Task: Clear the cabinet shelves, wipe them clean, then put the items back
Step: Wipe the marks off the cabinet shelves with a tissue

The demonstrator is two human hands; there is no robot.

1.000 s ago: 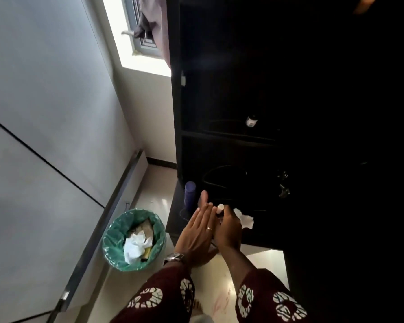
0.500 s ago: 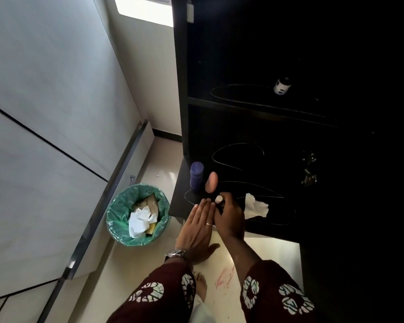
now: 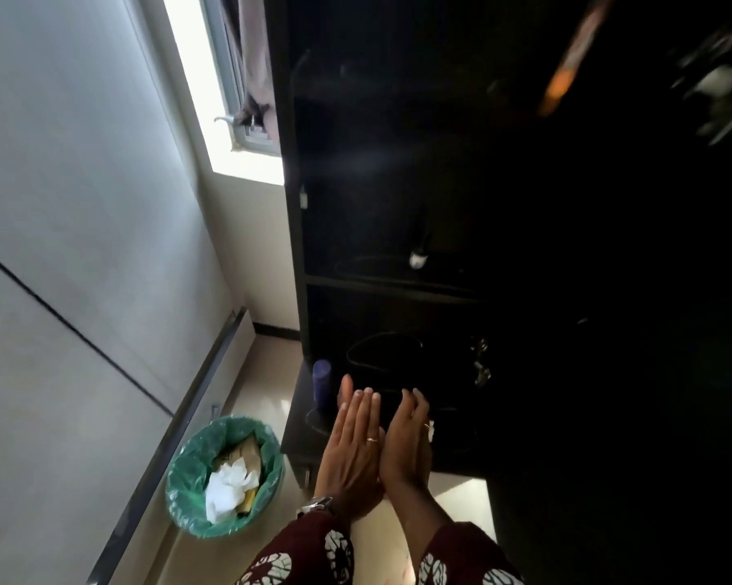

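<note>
Your left hand (image 3: 351,449) and right hand (image 3: 406,441) are flat-fingered, side by side, holding nothing over the low cabinet shelf (image 3: 298,434). The purple bottle (image 3: 322,384) stands upright just left of them. It looks light, rigid and smooth, so wrap its middle.

Both hands are held side by side with straight fingers; the left hand (image 3: 351,453) shows its back and the right hand (image 3: 406,445) touches it edge-on.

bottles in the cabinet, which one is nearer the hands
The purple bottle on the lower shelf, just beside the left hand; the small white-labelled bottle stands one shelf higher.
</note>
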